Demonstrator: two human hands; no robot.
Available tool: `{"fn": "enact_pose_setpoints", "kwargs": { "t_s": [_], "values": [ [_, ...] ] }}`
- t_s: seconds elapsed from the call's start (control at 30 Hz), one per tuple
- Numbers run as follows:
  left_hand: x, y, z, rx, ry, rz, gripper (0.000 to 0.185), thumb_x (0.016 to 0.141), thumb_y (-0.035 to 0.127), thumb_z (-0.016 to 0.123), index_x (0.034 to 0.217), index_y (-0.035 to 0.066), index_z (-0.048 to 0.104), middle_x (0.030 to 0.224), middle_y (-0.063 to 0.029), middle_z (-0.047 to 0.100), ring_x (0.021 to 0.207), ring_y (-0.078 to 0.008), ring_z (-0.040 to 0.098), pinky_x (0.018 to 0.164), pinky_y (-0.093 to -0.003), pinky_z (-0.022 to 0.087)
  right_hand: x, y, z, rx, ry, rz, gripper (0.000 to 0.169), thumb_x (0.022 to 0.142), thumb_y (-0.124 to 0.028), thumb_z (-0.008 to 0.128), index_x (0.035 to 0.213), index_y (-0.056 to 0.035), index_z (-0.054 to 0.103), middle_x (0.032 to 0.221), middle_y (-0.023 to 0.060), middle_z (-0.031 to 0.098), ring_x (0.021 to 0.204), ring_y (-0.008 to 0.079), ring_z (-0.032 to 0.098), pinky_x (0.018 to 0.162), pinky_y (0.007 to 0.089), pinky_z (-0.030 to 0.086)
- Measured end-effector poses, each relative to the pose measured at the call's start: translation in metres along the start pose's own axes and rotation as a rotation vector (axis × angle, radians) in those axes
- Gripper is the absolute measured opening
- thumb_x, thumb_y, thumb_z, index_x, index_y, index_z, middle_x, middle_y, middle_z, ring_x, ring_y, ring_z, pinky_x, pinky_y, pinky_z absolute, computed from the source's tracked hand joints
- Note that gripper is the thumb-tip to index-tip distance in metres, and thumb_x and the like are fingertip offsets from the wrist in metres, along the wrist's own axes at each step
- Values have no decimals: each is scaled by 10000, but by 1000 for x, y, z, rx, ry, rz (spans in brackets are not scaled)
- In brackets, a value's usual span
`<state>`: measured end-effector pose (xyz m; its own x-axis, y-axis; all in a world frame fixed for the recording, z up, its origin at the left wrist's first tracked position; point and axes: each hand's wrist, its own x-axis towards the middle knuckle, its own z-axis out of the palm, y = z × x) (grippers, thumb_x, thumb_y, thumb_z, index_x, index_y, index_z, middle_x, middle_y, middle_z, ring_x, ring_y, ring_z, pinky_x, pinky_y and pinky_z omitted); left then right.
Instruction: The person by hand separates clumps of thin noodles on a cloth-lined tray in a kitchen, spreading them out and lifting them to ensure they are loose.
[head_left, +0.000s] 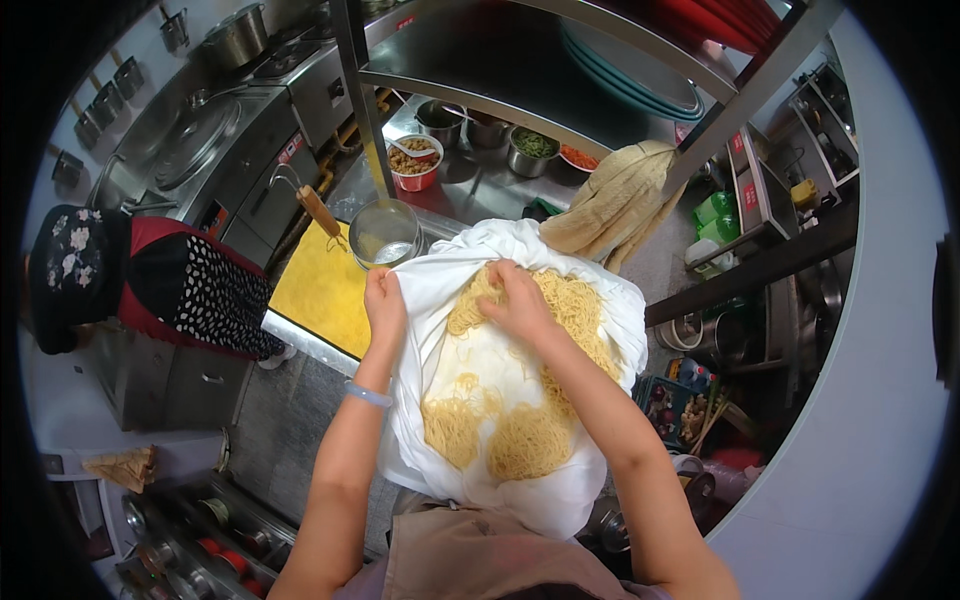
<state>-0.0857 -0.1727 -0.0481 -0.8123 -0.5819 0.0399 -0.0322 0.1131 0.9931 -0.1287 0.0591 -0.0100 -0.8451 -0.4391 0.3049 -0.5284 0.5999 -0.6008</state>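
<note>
Before me is a white cloth (420, 330) lining a container, with portions of thin yellow noodles (529, 442) lying on it. My left hand (385, 304) pinches the cloth's edge at the upper left and holds it raised. Over the upper noodles is my right hand (517, 300), fingers curled and touching a small bundle (469, 307); whether they grip it cannot be told. A round metal strainer (385, 232) stands just beyond my left hand, beside a wooden-handled wire tool (319, 214) on a yellow surface (319, 289).
A metal counter behind holds a red bowl of diced food (414, 176) and metal pots, one with green vegetables (533, 150). A tan cloth (615, 199) hangs from the steel rack post (720, 131). A co-worker (187, 289) stands at left, near the stove counter (247, 127).
</note>
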Motion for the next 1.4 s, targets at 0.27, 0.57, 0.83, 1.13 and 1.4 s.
{"fn": "enact_pose_setpoints", "kwargs": {
  "t_s": [0.27,0.57,0.83,1.13,1.4],
  "values": [
    [15,-32,-13,-489,113,-286,195,973,167,470,1044,3,547,970,-73,591,887,-155,557,818,-294,451,-6,-67,-30,-589,-313,99,570,653,-241,791,1126,-50,538,1115,171,570,1125,309,508,904,418,416],
    [18,-13,-28,-453,-37,-255,213,937,109,521,1136,36,528,962,-66,600,800,-158,550,765,-281,462,2,-70,-16,-475,-643,369,498,667,-327,799,1079,-87,658,1061,129,619,1034,290,581,939,395,437],
    [-45,32,2,-302,-738,-283,408,940,335,557,1250,69,554,1194,-39,592,1055,-120,543,829,-276,443,-50,-35,-34,1094,-234,649,537,796,-158,745,1273,-14,545,1156,74,625,1042,169,597,914,287,472],
    [-77,8,48,-405,-806,-290,377,807,30,691,1154,36,544,1008,-72,609,927,-113,570,839,-235,464,-64,-41,-43,246,-272,539,549,820,-287,717,1284,-47,546,1270,199,554,1189,288,529,1006,344,410],
    [-67,23,-2,-447,-408,-260,175,892,61,570,1061,30,602,1012,-70,665,863,-96,605,759,-224,480,-53,-56,-56,305,-326,327,465,836,-263,674,1231,-41,569,1132,207,632,1110,306,584,964,372,435]
  ]
}}
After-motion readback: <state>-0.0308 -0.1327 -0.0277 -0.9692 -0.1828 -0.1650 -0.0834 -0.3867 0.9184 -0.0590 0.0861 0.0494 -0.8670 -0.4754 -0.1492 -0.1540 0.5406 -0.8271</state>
